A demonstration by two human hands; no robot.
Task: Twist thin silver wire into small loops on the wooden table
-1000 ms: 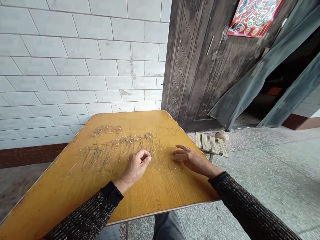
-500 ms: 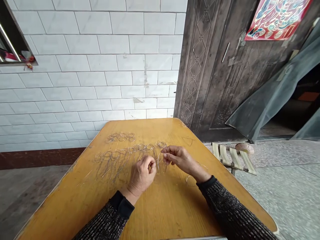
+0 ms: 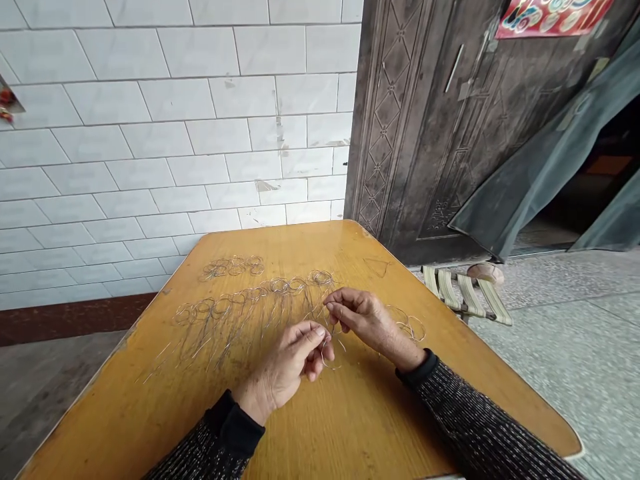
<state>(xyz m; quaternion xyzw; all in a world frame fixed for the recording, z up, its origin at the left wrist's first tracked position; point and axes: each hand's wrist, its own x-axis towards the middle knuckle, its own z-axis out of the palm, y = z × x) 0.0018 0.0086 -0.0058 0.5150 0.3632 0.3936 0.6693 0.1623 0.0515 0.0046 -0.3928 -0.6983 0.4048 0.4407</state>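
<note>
Thin wire [image 3: 326, 355] curls in a loop below the fingers of my left hand [image 3: 295, 360], which pinches it between thumb and index finger. Close by on the right, my right hand [image 3: 363, 317] is closed in a pinch, with thin wire running at its fingertips. Just beyond both hands lies a row of looped wires [image 3: 260, 292] with long straight tails pointing toward me. More wire loops [image 3: 411, 327] rest on the table, partly behind my right wrist.
The yellow wooden table [image 3: 300, 433] reaches toward a white tiled wall [image 3: 200, 140]. A smaller group of wire coils [image 3: 233, 267] lies near its far left. Right of the table stand a strapped stool [image 3: 465, 293] and a dark carved door [image 3: 425, 133].
My left hand has turned, its thumb now on top, and a curved wire shows beneath it. My right hand keeps its pinch. The view has tilted down slightly.
</note>
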